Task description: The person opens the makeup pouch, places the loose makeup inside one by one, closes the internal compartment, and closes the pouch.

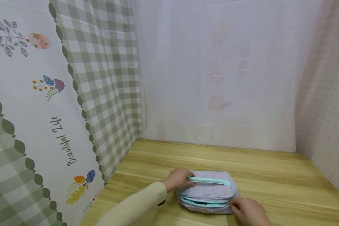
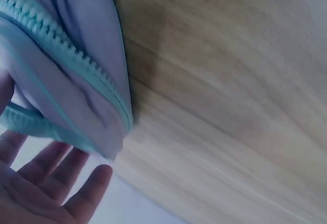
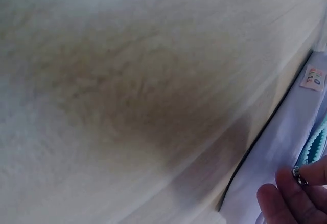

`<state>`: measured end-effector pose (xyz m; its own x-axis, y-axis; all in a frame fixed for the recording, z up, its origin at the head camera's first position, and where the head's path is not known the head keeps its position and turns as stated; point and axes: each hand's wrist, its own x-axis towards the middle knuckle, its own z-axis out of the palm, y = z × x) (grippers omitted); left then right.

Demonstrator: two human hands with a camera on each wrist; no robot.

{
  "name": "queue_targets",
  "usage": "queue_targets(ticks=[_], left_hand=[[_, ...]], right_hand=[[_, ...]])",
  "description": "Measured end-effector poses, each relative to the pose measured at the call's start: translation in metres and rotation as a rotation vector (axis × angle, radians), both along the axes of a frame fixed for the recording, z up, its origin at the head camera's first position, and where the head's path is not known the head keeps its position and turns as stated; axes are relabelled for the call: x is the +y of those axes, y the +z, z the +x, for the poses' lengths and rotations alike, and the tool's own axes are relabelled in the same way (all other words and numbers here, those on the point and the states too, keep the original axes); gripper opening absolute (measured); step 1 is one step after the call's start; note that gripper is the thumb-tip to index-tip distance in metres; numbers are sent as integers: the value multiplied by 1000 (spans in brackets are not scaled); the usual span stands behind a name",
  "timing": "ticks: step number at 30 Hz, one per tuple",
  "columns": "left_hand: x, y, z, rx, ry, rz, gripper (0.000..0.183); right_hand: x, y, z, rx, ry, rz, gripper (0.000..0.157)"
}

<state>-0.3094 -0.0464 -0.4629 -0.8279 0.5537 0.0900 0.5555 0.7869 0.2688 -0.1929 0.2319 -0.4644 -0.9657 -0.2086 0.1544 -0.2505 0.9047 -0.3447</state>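
A lilac zip pouch [image 1: 209, 191] with a mint carrying handle [image 1: 207, 180] lies on the wooden table. Its mint zipper [image 1: 203, 201] gapes along the near side, with a dark interior showing. My left hand [image 1: 179, 180] holds the pouch at its left end, thumb and fingers on either side of the handle's end. In the left wrist view, the other fingers [image 2: 89, 193] spread loosely beside the pouch's corner. At the front right corner, my right hand [image 1: 248, 209] pinches the metal zipper pull [image 3: 299, 175] between thumb and fingertips.
The wooden table [image 1: 164, 157] extends around the pouch. A white curtain [image 1: 175, 94] hangs behind it, a green checked cloth [image 1: 107, 62] on the left and a pale checked one [image 1: 327, 110] on the right. A small printed label [image 3: 313, 78] sits on the pouch's front.
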Motion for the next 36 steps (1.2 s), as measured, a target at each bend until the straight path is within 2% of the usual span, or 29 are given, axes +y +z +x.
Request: queue_targets(ticks=[5, 11, 15, 21, 24, 28, 33, 36], left_hand=[[-7, 2, -1, 28, 33, 18, 31], [-10, 9, 6, 70, 48, 25, 26], [-11, 12, 13, 96, 75, 36, 31], [-11, 14, 21, 144, 102, 43, 33], [-9, 14, 25, 127, 110, 64, 28], [-3, 14, 31, 93, 117, 101, 27], [9, 19, 42, 25, 119, 133, 29], [17, 23, 48, -29, 92, 153, 28]], right_hand=[[1, 1, -2, -1, -61, -43, 6], [2, 8, -17, 46, -63, -61, 14], [2, 9, -33, 49, -41, -74, 21], [8, 14, -68, -15, 18, -140, 12], [10, 17, -87, -20, 61, -148, 11], [8, 21, -106, 19, 98, -81, 10], [2, 22, -122, 81, 103, 13, 12], [0, 21, -129, 95, 83, 25, 13]])
